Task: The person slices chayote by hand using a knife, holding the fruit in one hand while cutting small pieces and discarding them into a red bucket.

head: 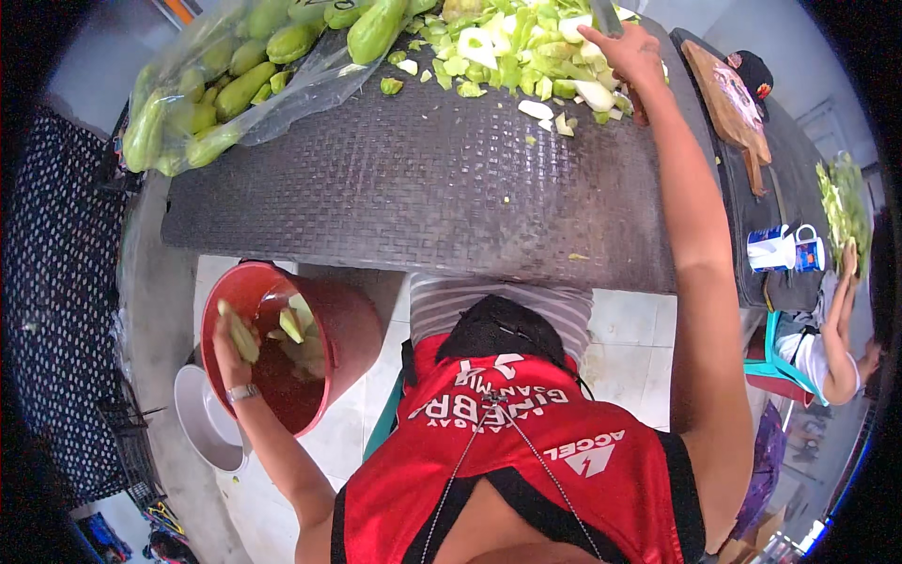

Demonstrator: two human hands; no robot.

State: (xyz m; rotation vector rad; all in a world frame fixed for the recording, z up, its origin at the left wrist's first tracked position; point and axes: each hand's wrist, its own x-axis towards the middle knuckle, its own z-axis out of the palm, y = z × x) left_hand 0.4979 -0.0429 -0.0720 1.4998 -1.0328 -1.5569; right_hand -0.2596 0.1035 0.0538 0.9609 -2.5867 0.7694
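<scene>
My left hand (227, 350) is inside the mouth of a red plastic bucket (356, 331), with a pale peeled chayote piece (244, 337) in its fingers. More peeled pieces (292, 324) lie inside the bucket, around what looks like water. On the far right of the table, my right hand (638, 56) grips a knife (606, 17); its handle is mostly covered by the fingers. Beneath and beside that hand spreads a heap of green peels and pale trimmings (521, 53). Whole green chayotes (246, 88) fill a clear plastic bag (310, 106) at the table's far left.
A dark woven-pattern table (423, 183) spans the space before me. A pale basin (204, 423) stands beside the bucket. On a second table to the right are a wooden board (719, 92), a black cap (750, 74) and mugs (786, 249). Another person (824, 359) sits there handling greens (842, 211).
</scene>
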